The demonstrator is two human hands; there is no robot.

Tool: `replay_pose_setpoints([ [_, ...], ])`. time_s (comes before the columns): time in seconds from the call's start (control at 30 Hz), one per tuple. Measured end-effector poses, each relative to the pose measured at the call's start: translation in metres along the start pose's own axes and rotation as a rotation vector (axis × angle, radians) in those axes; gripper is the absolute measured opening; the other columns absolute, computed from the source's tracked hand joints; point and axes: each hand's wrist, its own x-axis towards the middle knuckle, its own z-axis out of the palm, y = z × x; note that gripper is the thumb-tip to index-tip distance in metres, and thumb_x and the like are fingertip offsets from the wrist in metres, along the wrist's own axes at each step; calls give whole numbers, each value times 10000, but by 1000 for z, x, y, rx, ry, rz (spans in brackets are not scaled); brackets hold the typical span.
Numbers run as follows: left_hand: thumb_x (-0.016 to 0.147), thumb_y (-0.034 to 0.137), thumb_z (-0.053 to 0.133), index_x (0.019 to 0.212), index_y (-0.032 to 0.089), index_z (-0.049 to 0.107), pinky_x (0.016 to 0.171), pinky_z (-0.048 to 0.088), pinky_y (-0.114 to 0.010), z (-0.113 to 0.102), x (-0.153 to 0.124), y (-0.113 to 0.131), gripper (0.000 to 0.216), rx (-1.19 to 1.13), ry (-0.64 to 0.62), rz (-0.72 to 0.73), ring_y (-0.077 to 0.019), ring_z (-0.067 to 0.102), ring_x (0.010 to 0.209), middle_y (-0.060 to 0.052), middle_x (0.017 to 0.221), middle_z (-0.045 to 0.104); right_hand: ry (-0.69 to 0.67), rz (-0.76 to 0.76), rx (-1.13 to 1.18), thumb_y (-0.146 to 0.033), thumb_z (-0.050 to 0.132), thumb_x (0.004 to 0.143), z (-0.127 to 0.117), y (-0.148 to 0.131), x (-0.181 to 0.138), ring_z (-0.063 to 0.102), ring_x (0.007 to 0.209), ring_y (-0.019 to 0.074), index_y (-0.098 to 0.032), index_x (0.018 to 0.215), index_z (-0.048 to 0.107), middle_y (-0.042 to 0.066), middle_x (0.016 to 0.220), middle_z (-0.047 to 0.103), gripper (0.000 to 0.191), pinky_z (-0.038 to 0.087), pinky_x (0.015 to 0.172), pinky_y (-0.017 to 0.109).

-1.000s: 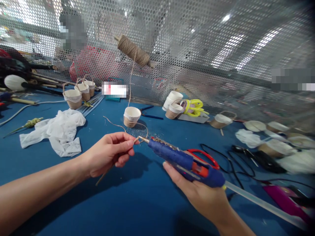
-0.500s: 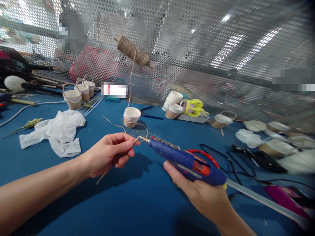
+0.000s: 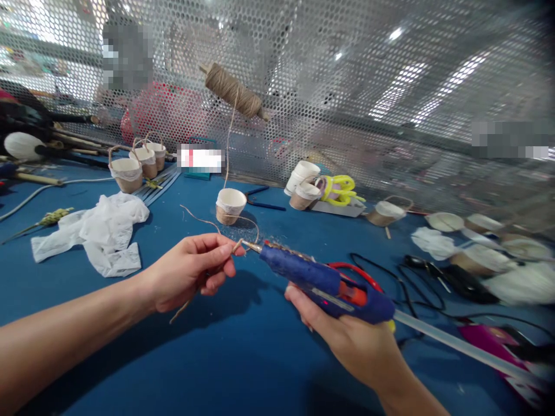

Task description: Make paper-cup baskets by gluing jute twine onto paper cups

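Note:
My left hand (image 3: 199, 268) pinches a piece of brown twine (image 3: 236, 247) between thumb and fingers, with a tail hanging below the palm. My right hand (image 3: 347, 341) is wrapped round a blue hot glue gun (image 3: 321, 280), which has a long clear glue stick (image 3: 451, 341) coming out of its back. The gun's metal nozzle (image 3: 254, 247) points left and meets the twine's end, or nearly so. Just behind stands a small paper cup (image 3: 230, 207) with a brown lower half and a lace band. A loop of twine curves from it towards my hands.
A twine spool (image 3: 234, 91) hangs on the perforated metal screen (image 3: 329, 75), its strand running down behind the cup. White lace fabric (image 3: 99, 231) lies left, near several handled cups (image 3: 125, 173). Pliers (image 3: 266, 204), yellow-handled scissors (image 3: 340, 189), more cups (image 3: 385, 212) and black cables (image 3: 401, 277) lie beyond and right.
Both hands keep nearly the same pose, the nozzle staying at the twine's end. The whole view has shifted slightly, with things on the table appearing a little further left.

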Motion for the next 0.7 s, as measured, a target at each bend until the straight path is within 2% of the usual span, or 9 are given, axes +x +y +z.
replay_pose_setpoints([
  [0.23,762,237,600,772,107,601,358,237,-151,-1,0,0,131,-10,-3,-12,-17,366,369,7,577,549,-27,-53,-1,-330,564,747,-2,6,-1,577,434,144,-251,614,620,-39,425,554,164,492,448,245],
  [0.4,778,203,574,750,101,597,351,229,-146,1,0,0,108,-24,-3,-15,-12,361,360,4,576,554,-60,-107,-68,-306,585,730,-4,12,-2,607,491,152,-266,638,645,-30,517,620,117,519,510,261],
  [0.57,762,215,599,759,104,598,352,225,-148,1,1,0,111,-19,1,-5,-9,352,359,6,582,555,-20,-82,-128,-325,598,722,-2,3,-1,653,643,199,-225,748,655,16,694,686,118,547,657,323],
  [0.7,758,229,606,725,110,591,355,221,-147,0,2,-1,124,-12,-5,-1,-9,346,364,14,576,544,25,-61,-151,-322,604,714,-2,-4,0,643,596,190,-220,685,631,6,634,667,109,548,629,315],
])
